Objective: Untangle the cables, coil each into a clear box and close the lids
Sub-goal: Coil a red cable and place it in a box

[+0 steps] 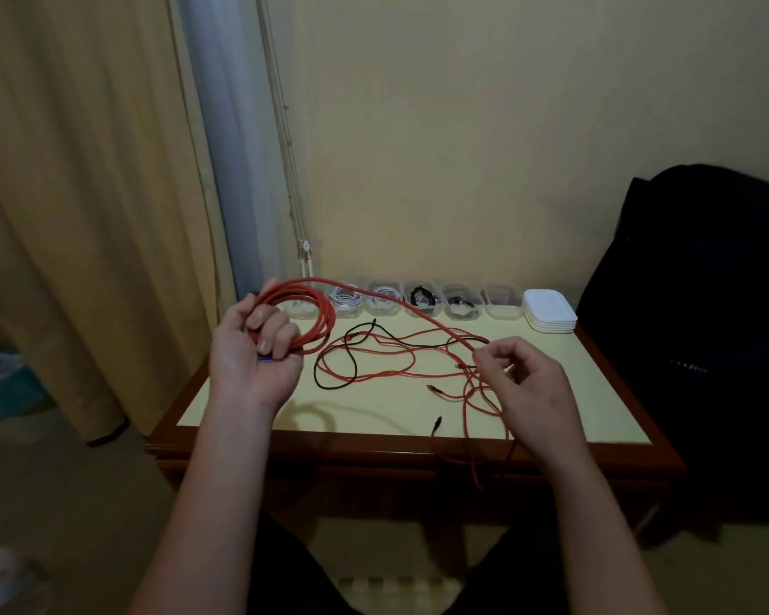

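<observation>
**Red cable half coiled, tangle waiting on the table**

The table [240,410] has a pale top with a dark wooden rim, and a dark bag [693,304] stands beside it on the right. A row of clear boxes [422,299] lines the back edge. Several hold white or black cables, all are uncovered, and the lids [550,310] sit in a white stack at the right end of the row.

The red cable [316,317] is held above the table's left rear corner, gathered into several loops. The left hand [254,361] is clamped round the bundle. One strand arcs from the coil over the boxes and down to the right hand [524,379], whose curled fingers pinch it just above the table top.

Below lie loose red strands [374,375] crossed by a black cable [351,357], with some strands hanging over the front edge.

The step in hand looks like coiling, with winding not yet finished. The next move likely calls for feeding another loop to the left hand while keeping the strand free of the tangle. Whether the thinner strands belong to the same cable is unclear.
</observation>
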The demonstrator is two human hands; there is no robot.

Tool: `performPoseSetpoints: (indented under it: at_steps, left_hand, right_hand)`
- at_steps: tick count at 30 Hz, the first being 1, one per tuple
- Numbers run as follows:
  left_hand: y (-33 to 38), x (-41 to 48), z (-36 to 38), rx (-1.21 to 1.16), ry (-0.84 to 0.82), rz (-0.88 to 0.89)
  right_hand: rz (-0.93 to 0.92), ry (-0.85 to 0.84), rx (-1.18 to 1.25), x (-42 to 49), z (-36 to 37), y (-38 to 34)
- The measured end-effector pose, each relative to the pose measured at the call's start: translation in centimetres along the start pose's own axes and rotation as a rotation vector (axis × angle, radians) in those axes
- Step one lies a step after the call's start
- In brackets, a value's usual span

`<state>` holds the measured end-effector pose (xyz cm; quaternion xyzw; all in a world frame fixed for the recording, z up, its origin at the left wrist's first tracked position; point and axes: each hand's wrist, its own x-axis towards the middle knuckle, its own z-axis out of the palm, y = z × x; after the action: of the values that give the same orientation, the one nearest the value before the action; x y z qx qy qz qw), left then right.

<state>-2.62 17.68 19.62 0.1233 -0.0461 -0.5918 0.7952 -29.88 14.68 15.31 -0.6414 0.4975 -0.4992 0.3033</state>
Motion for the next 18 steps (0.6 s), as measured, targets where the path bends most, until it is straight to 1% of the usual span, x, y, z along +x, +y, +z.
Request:
performPoseSetpoints:
  at_steps: [3,5,7,9,11,13,15,18]
  left_hand:
    - [-0.8,0.2,0.1,0.184,0.026,0.120]
    - [-1.7,0.1,0.1,0.384,0.047,0.212]
    - [-2.9,-0.2,-0.1,0.609,0.045,0.297]
    - [-4.0,-0.6,-0.3,0.800,0.005,0.326]
    - [-5.0,-0.9,-0.5,1.005,-0.041,0.322]
    - [-5.8,-1.2,-0.6,1.160,-0.100,0.292]
    - [-6.4,-1.6,-0.7,1.230,-0.180,0.224]
    - [-7.2,-2.2,-1.0,1.273,-0.281,0.111]
  right_hand:
    - [-0.085,0.034,-0.143,0.0,0.4,0.2]
    - [-0.202,0.028,-0.322,-0.1,0.8,0.3]
    - [-0.296,-0.028,-0.498,-0.3,1.3,0.3]
    - [-0.342,-0.117,-0.572,-0.5,2.0,0.1]
    - [-0.350,-0.197,-0.509,-0.9,2.5,-0.3]
    - [-0.321,-0.219,-0.363,-1.3,2.7,-0.7]
    - [-0.296,-0.190,-0.252,-1.4,2.7,-1.2]
    - [-0.289,-0.106,-0.182,-1.2,2.7,-1.6]
